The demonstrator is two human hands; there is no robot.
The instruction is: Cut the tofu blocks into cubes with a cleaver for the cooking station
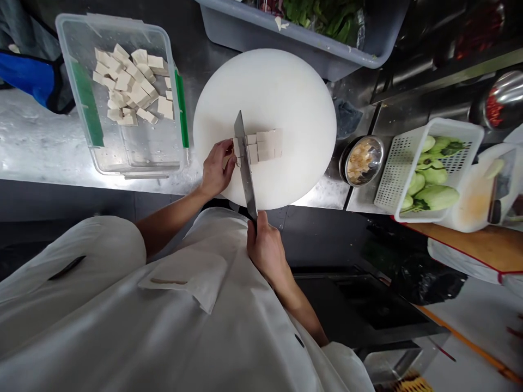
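A round white cutting board (265,81) lies on the counter with a block of tofu (265,146) on it, scored into several cubes. My right hand (267,247) is closed around the handle of a cleaver (245,163), whose blade stands on edge across the tofu near its left end. Left of the blade, my left hand (216,169) has its curled fingers and thumb at the tofu's end piece, gripping it. Further left, a clear plastic container (143,152) with green clips holds many tofu cubes (133,81).
Behind the board stands a grey bin (261,35) with leafy greens. A metal bowl (379,158) of pale pieces sits at the right, beside a white basket (386,179) of green squash (435,197). A dark cloth (346,117) lies by the board. The counter's front edge runs close to me.
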